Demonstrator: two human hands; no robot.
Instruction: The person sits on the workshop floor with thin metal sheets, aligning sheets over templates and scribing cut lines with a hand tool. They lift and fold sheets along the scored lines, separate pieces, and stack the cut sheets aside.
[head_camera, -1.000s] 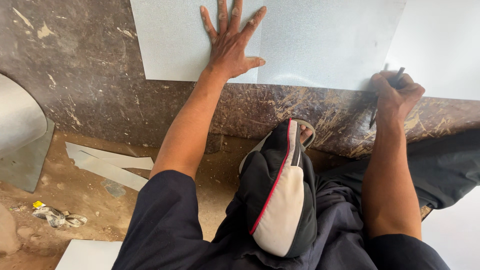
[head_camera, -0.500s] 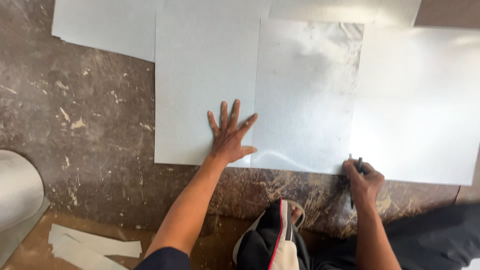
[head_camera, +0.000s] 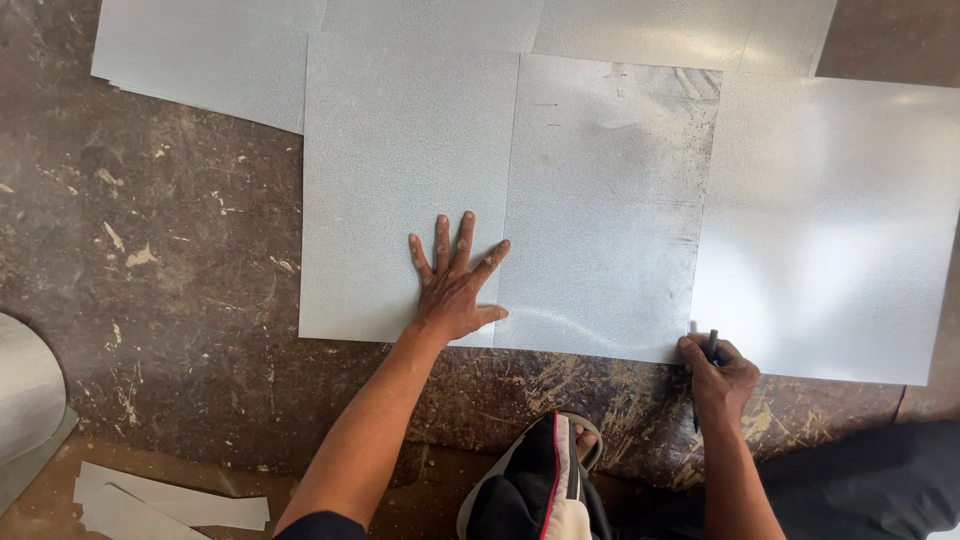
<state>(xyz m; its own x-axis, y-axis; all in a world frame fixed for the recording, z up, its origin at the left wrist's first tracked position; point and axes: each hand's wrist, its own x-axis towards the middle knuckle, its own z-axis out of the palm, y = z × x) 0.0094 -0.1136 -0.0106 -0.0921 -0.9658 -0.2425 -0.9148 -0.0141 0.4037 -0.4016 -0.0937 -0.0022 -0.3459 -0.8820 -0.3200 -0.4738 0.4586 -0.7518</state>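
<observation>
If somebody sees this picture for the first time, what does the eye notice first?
First, the pale metal sheets overlapping across the dark, scratched work surface. Next, the left hand, fingers spread flat on the sheets near their lower edge. The right hand holds a dark marker at a sheet's lower corner.

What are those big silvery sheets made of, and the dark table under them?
The sheets look like thin metal, maybe galvanized steel: grey, finely speckled, with a soft glare. The left hand presses one flat. The table seems stone or coated board: dark, mottled, scratched and chipped.
</observation>
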